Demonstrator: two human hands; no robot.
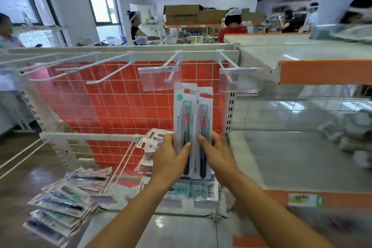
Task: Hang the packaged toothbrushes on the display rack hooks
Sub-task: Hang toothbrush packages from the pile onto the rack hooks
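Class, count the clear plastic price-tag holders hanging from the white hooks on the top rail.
2. One clear plastic holder hangs just above the held toothbrush packs; the other hangs to its right by the orange-edged shelf. Left-side blur may hide others.

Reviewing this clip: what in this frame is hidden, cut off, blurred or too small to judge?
- Head view: hang holes of the toothbrush packs are too blurred to see, so whether they are on the hook is unclear.
- The clear price tag holder covers the hook tip.
- The left hand and right hand cover the packs' lower parts.
- Print on the packs is too small to read.
- The pile of packs at lower left is blurred.
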